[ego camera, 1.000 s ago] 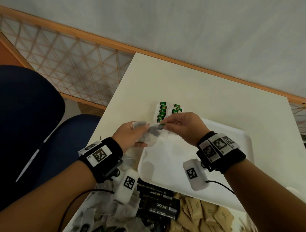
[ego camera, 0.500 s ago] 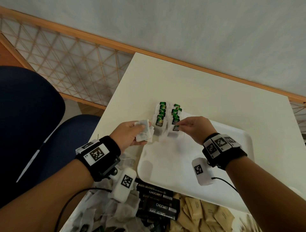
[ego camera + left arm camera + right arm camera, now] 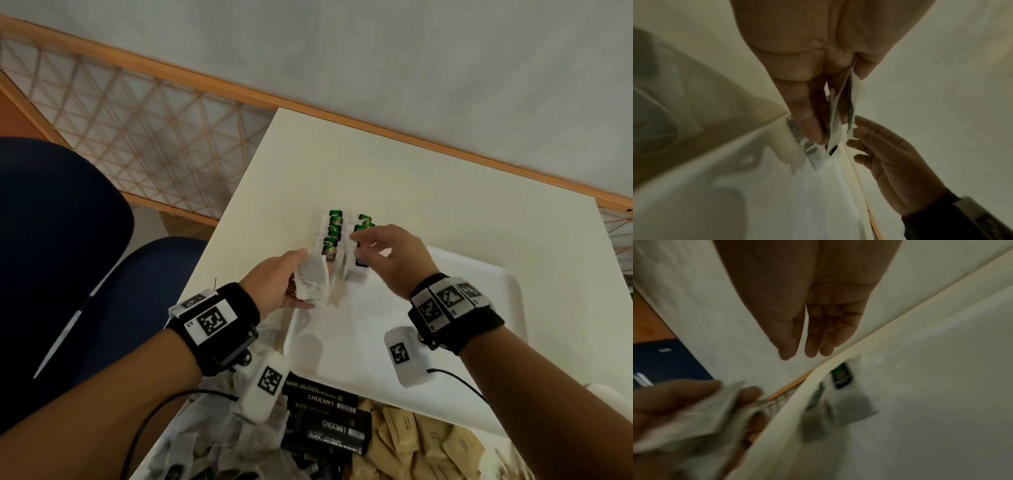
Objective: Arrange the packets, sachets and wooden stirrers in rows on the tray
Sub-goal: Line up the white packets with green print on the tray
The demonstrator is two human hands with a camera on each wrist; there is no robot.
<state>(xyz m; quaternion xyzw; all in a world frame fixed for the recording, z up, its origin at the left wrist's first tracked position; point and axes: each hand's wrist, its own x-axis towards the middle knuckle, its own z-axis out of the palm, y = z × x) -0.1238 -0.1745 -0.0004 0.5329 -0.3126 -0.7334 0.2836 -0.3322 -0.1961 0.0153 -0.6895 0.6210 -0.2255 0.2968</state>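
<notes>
A white tray (image 3: 359, 342) lies on the cream table. At its far left corner two rows of tea bags with green tags (image 3: 331, 233) overlap one another. My left hand (image 3: 284, 284) grips a small bunch of tea bags (image 3: 313, 286) at the tray's left edge, thumb on top; the left wrist view shows these held bags (image 3: 835, 123) between the fingers. My right hand (image 3: 387, 253) hovers over the right row, fingers relaxed and empty, as the right wrist view (image 3: 809, 331) confirms. The newest bag (image 3: 361, 263) lies beneath that hand.
Near the front edge a container holds loose tea bags (image 3: 205, 442), black Chocmet packets (image 3: 329, 425) and brown paper sachets (image 3: 424, 445). A blue chair (image 3: 61, 240) stands left of the table. A wooden-framed lattice (image 3: 137, 116) runs behind.
My right hand took a tea bag from the left hand's bunch, laid it at the near end of the right row and let go. The left hand kept its bunch, turning it slightly.
</notes>
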